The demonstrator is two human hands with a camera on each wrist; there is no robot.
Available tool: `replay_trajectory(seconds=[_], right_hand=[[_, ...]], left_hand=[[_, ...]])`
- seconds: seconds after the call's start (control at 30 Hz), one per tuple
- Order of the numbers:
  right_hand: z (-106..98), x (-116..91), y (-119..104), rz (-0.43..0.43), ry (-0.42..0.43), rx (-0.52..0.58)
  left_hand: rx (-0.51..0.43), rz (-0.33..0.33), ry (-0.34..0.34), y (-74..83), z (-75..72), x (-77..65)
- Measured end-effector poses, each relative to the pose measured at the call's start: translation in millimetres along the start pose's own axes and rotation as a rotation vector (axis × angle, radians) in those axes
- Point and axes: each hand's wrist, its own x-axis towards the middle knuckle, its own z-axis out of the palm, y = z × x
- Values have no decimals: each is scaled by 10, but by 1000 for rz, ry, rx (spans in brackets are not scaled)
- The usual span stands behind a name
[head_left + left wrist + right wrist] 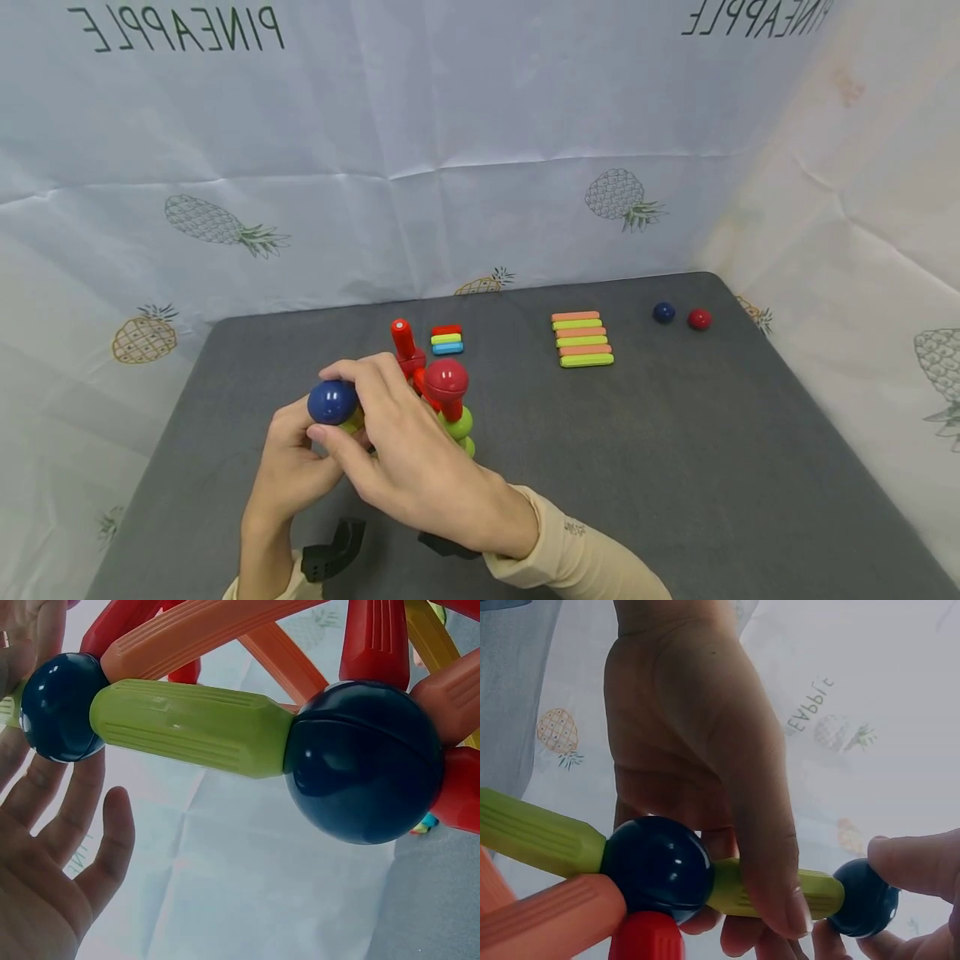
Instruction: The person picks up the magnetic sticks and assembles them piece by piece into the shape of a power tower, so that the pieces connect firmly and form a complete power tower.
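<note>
My right hand pinches a dark blue ball between thumb and fingers. The ball sits at the end of a yellow-green rod. On that rod, my left hand grips with its thumb; in the left wrist view some of its fingers stand loosely apart. The rod's other end meets another blue ball, part of a built frame of balls and rods. Orange rods, a red rod and green rods join this frame. A red ball and green balls show beside my right hand, which hides much of the frame.
Short red, yellow and blue rods lie behind the frame. Farther right is a row of orange and green rods. A loose blue ball and red ball rest near the grey table's back right corner.
</note>
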Motion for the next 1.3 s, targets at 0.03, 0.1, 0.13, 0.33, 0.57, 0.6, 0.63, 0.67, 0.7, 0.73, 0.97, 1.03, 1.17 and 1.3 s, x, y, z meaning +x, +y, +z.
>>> replay_trajectory(seconds=[0.03,0.1,0.13,0.33,0.57,0.6,0.63,0.67,0.7,0.73,0.97,1.03,1.17,1.3], right_hand=[[3,-3,6,-1,3,9],[10,-6,15,-5,12,22],[14,-8,17,-8,18,30],[14,-67,-52,-162,122,-81],[-249,-170,-122,-582,385,-136],[-306,-178,-92,-614,428,-108],[-368,-184,-46,-635,472,-81],[-433,-190,13,-638,514,-50],[-503,-197,85,-634,552,-19],[-582,-213,158,-610,583,15],[-1312,-414,1018,-160,738,-13],[-1570,-491,1371,43,726,-153],[-2064,-708,2112,373,598,-399],[-2412,-977,2746,582,435,-497]], left_hand=[[-3,-1,0,1,2,0],[-7,-2,0,4,6,2],[-8,-2,-1,3,7,2],[37,-23,-40,3,-6,-3],[111,-150,-154,44,-31,22],[116,-170,-164,50,-37,25],[135,-181,-168,53,-43,26],[156,-201,-173,59,-53,30],[172,-225,-176,62,-60,29],[198,-249,-181,66,-67,28],[176,-335,-205,19,-129,-15],[115,-327,-216,-17,-137,-26],[-17,-313,-236,-87,-122,-39],[-88,-344,-277,-155,-89,-42]])
